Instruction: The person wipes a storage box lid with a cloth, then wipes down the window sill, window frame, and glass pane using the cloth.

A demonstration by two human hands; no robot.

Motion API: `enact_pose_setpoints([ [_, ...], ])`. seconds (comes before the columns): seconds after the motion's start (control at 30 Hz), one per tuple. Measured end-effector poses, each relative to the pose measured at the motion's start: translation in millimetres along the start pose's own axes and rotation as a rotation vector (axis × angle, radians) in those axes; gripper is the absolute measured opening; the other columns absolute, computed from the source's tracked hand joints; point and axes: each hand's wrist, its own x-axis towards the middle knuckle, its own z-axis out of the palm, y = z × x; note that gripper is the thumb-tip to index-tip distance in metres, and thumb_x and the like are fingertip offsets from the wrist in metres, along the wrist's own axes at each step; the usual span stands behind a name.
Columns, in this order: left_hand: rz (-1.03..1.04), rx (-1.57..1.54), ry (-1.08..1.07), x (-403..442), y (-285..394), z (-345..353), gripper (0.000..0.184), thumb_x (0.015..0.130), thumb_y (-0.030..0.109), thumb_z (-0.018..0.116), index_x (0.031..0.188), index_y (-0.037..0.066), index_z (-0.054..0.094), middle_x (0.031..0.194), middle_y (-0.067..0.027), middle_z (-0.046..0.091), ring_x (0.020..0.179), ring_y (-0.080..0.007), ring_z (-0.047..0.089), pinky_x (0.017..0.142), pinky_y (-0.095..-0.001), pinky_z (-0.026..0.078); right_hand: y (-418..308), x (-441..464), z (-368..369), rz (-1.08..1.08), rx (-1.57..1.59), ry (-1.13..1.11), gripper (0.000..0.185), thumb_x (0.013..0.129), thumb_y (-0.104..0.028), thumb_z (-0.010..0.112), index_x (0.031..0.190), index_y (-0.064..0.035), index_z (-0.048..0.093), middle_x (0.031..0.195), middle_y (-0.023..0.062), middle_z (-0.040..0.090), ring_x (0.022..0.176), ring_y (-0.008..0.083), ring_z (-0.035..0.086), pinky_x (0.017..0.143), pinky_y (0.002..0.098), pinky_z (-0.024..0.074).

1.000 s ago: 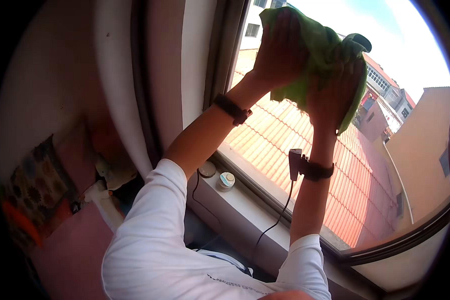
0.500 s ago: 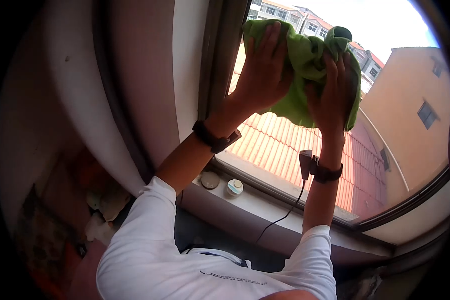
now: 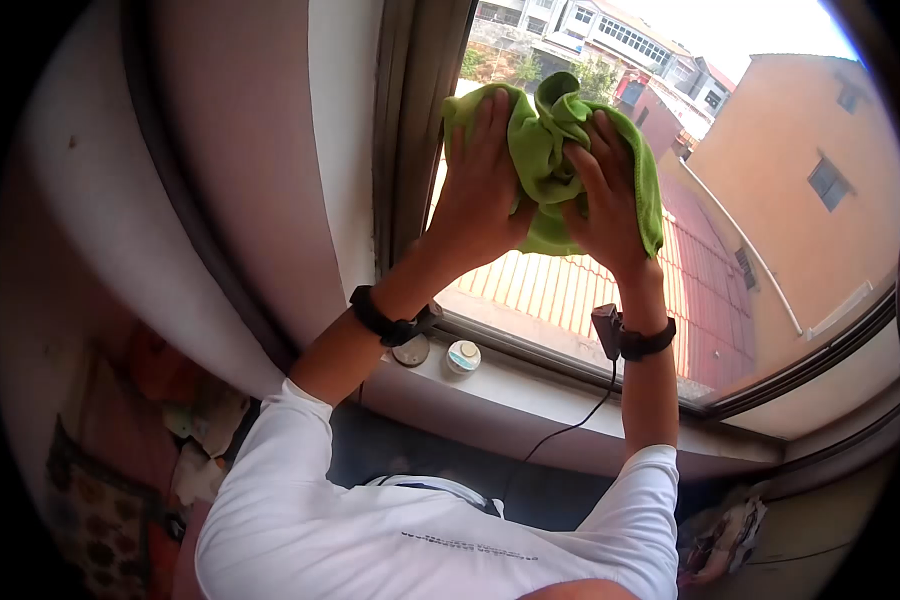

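Note:
A green cloth (image 3: 542, 170) is spread in bunched folds against the window pane (image 3: 530, 290), with a raised twist in its middle. My left hand (image 3: 480, 190) presses the cloth's left part, fingers pointing up and thumb toward the centre. On the right part, my right hand (image 3: 610, 205) grips the cloth with bent fingers. Its right edge hangs down past that wrist. The two hands are a short way apart, thumbs facing each other. Both wrists carry black straps with small devices, and a cable runs down from the right one.
A white round container (image 3: 463, 357) and a grey round lid-like object (image 3: 410, 350) stand on the window sill (image 3: 530, 390). The dark window frame (image 3: 410, 130) borders the pane at left. Mixed items (image 3: 205, 430) lie low at left. Tiled roofs and buildings show outside.
Both hands have drawn closer together, bunching the cloth more in the middle. In the view, hands and cloth sit further left, and the scene outside has shifted as the camera turned.

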Motion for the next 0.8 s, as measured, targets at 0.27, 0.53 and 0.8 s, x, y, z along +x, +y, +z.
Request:
enact_pose_setpoints([
  [0.27, 0.011, 0.197, 0.157, 74, 25, -52, 0.049, 0.096, 0.029, 0.061, 0.134, -0.001, 0.051, 0.128, -0.0210, 0.053, 0.113, -0.0319, 0.056, 0.100, -0.0394, 0.047, -9, 44, 27, 0.164, -0.234, 0.437, 0.048, 0.081, -0.015, 0.069, 0.126, -0.0072, 0.054, 0.142, 0.0166, 0.053, 0.141, 0.0408, 0.040, 0.112, 0.0501, 0.0352],
  [0.53, -0.196, 0.154, -0.083, -85, -22, 4, 0.077, 0.083, 0.025, 0.072, 0.147, -0.002, 0.039, 0.158, -0.0257, 0.027, 0.147, -0.0453, 0.024, 0.115, -0.0593, 0.027, -65, -85, 124, 0.087, -0.066, 0.161, 0.055, 0.075, -0.022, 0.080, 0.121, -0.0045, 0.055, 0.136, 0.0192, 0.053, 0.135, 0.0450, 0.045, 0.111, 0.0579, 0.0369],
  [0.8, -0.378, -0.039, -0.260, -154, 2, 28, 0.088, 0.086, 0.021, 0.071, 0.153, -0.005, 0.021, 0.159, -0.0381, 0.005, 0.149, -0.0521, 0.007, 0.120, -0.0591, 0.013, -81, -142, 114, 0.130, -0.013, 0.040, 0.029, 0.078, -0.011, 0.072, 0.106, -0.0102, 0.066, 0.133, 0.0122, 0.057, 0.134, 0.0334, 0.047, 0.107, 0.0465, 0.0439],
])
